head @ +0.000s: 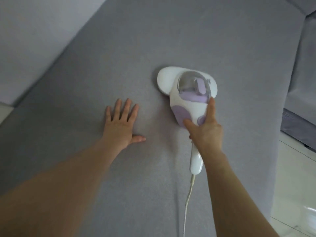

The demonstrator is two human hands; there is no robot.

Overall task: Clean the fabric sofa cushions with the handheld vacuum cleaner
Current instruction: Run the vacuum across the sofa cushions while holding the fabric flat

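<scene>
Grey fabric sofa cushion (136, 48) fills most of my view, one broad seat surface. On it I count one white and lilac plastic handheld vacuum cleaner (186, 93), sitting just right of centre with its wide head flat on the fabric, pointing toward 12 o'clock. One white power cord (188, 199) trails from its handle toward 6 o'clock. Two bare hands show. My right hand (206, 132) grips the vacuum's handle, fingers curled round it, forefinger stretched forward along the body toward the clear dust cup. My left hand (119, 124), at 9 o'clock of the vacuum and apart from it, rests palm-down on the cushion, four fingers straight, thumb out sideways. At 3 o'clock, one pale tiled floor (297, 177) borders the cushion.
</scene>
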